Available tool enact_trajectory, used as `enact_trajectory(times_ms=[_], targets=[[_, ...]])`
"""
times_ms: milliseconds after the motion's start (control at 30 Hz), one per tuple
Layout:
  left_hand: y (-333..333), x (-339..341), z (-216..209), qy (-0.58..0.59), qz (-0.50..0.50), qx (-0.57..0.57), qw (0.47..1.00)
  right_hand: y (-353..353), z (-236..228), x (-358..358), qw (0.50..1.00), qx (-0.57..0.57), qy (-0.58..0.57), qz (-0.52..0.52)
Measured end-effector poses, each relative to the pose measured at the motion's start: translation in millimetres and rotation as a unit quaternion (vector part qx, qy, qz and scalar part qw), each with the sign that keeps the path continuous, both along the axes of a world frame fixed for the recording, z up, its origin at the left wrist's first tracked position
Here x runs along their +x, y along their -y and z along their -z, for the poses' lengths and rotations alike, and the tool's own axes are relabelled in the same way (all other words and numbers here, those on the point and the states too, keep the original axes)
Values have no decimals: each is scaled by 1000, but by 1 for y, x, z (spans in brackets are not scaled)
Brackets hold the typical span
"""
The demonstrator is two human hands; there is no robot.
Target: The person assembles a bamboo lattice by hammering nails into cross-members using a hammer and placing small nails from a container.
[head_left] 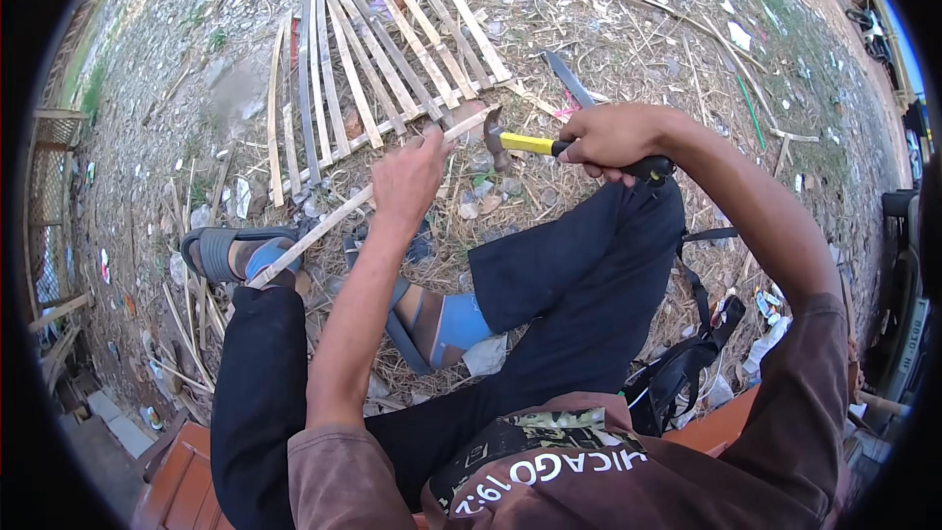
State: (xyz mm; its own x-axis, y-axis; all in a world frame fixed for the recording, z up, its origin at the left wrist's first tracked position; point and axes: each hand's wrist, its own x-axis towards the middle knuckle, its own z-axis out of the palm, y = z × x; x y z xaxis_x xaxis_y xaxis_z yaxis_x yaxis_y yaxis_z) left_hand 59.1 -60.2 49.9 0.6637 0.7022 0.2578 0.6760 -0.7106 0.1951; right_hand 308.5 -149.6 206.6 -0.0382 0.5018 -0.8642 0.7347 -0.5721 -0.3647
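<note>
Left grip (405, 179) covers a short stretch of the wooden strip (326, 227). Right grip (618, 140) hides part of the handle of the hammer (527, 143) and the near end of the long blade (567, 77) behind it. Whether hammer head touches strip tip: cannot tell. Pale smudge (237, 93) at upper left blurred, nature unclear. Brown shirt (726, 481) conceals the middle of the orange seat (188, 471). Vehicle (898, 275) at right cut off by rim.

slatted frame (413, 40) ahead, strip (324, 228) before it, hammer (528, 143) at right.
</note>
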Motion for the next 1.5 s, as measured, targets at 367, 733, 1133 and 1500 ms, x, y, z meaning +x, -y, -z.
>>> enact_trajectory(times_ms=[367,733,1133,1500], targets=[[-6,-6,-4,-19,11,-68,997,49,22,-9,993,116,-15,34],[-5,-3,-14,-42,31,-150,987,88,50,-16,937,317,115,-94],[-5,-2,-11,-91,69,-245,963,123,79,-22,918,354,153,-91],[-6,9,-10,-136,93,-318,934,147,107,-20,902,390,162,-85]])
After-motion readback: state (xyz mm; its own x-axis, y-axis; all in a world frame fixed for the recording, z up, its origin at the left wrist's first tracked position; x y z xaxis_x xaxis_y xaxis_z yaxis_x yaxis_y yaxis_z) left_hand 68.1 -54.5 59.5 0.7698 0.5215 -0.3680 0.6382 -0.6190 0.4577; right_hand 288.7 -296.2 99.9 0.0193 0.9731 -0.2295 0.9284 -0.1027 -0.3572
